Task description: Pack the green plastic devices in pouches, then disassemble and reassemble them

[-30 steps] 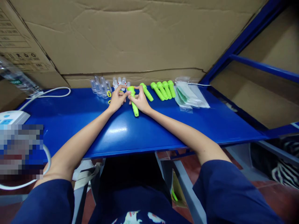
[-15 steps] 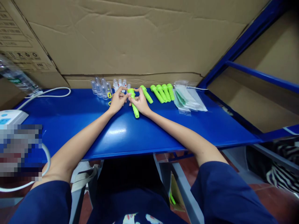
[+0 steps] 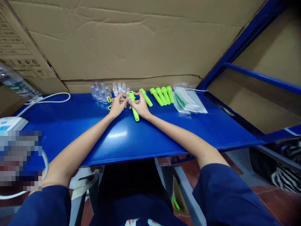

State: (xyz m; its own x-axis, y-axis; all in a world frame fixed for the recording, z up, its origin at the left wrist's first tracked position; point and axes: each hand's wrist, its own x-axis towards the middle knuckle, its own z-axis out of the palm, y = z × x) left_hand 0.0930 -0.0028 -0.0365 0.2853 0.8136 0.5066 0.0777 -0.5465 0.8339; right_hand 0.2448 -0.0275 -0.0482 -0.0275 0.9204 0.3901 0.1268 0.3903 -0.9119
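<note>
Both of my hands close round a bright green flashlight body (image 3: pixel 135 114), its narrow end toward me and its wide head away. My left hand (image 3: pixel 117 105) pinches it near the head from the left. From the right, my right hand (image 3: pixel 141 106) grips the same part, thumb against the tube. A yellow ring (image 3: pixel 131 92) shows at the head, between my fingertips. Just beyond my right hand lies another green flashlight body (image 3: pixel 147 98). Loose yellow rings (image 3: pixel 109 99) lie beside my left hand, partly hidden by it.
Clear plastic caps (image 3: pixel 101 93) and white-based clear pieces (image 3: pixel 119 88) stand at the back. Several green flashlight bodies (image 3: pixel 162 95) lie in a row at the right, beside plastic bags (image 3: pixel 190 100). A white power strip (image 3: pixel 13 124) and a bottle (image 3: pixel 17 83) are at the left.
The view has tilted slightly, so the table contents appear a little lower. My hands keep the flashlight body in nearly the same place, and the yellow ring now shows more distinctly at its head.
</note>
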